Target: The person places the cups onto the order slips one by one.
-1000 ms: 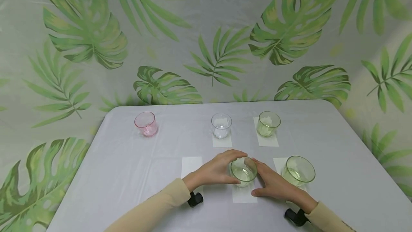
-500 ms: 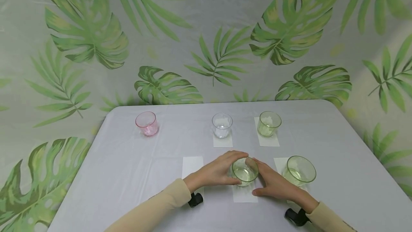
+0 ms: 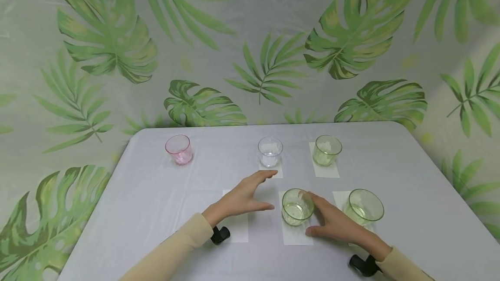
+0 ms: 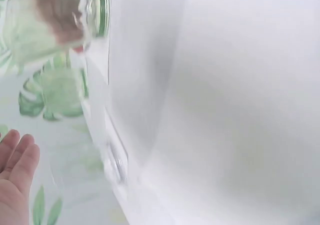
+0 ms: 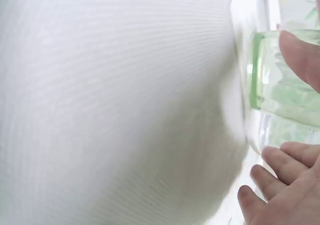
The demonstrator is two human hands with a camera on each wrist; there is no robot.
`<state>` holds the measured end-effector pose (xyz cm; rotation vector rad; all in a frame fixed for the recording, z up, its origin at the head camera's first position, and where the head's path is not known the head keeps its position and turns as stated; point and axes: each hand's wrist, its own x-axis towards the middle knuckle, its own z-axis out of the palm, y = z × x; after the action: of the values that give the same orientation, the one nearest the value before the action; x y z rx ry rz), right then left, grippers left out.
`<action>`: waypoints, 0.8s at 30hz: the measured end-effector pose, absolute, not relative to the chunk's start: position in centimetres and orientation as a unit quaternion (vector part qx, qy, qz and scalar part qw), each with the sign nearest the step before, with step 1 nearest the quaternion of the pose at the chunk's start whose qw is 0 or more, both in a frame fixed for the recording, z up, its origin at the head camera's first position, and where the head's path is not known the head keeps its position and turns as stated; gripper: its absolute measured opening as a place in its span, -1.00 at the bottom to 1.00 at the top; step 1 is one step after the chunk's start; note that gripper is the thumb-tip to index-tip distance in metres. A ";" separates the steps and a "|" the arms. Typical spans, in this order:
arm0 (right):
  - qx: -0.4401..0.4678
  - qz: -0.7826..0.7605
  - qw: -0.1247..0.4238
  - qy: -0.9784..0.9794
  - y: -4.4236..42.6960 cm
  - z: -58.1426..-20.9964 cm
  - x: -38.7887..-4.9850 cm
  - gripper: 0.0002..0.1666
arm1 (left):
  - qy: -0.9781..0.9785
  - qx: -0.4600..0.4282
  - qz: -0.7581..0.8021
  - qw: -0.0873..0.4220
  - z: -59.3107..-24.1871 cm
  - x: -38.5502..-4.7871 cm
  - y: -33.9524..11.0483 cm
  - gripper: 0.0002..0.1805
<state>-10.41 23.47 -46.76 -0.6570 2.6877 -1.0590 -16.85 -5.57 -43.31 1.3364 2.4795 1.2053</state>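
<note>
A pale green glass cup [image 3: 295, 212] stands upright on the middle front white card [image 3: 298, 238]. My left hand [image 3: 240, 197] is to its left, apart from it, with fingers and thumb spread; in the left wrist view the left hand's fingers [image 4: 22, 162] hold nothing. My right hand [image 3: 337, 224] is at the cup's right side, fingertips by its far wall and thumb off it in the head view. In the right wrist view the thumb overlaps the cup [image 5: 272, 92]; contact cannot be told. A second green cup [image 3: 363, 209] stands just right of that hand.
At the back of the white-covered table [image 3: 156, 211] are a pink cup [image 3: 180, 153], a clear cup [image 3: 270, 156] and a green cup [image 3: 326, 154]; the latter two stand on cards. Another card [image 3: 239, 229] lies partly under the left hand's view line. A leaf-print cloth [image 3: 265, 55] hangs behind.
My left hand has let go of the middle green cup and moved left, away from it. The cup and my right hand stay nearly in place.
</note>
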 end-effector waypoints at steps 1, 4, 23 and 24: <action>-0.223 -0.355 0.078 0.904 23.5 -46.7 -10.4 0.14 | 0.811 0.432 0.395 0.026 -43.3 -17.1 -6.2 -0.13; -0.233 -0.358 0.055 0.902 23.5 -46.1 -10.4 0.14 | 0.816 0.415 0.403 -0.006 -43.1 -17.7 -8.3 -0.13; -0.286 -0.376 0.055 0.880 21.7 -41.3 -10.6 0.18 | 0.887 0.220 0.384 -0.133 -39.6 -20.5 -21.6 -0.13; -0.288 -0.379 0.059 0.877 21.4 -41.1 -10.6 0.17 | 0.889 0.211 0.384 -0.135 -39.5 -20.7 -22.2 -0.13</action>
<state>-10.60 21.42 -41.13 -0.8724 2.6580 -1.1479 -20.67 -22.16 -39.53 0.7256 3.0603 1.3220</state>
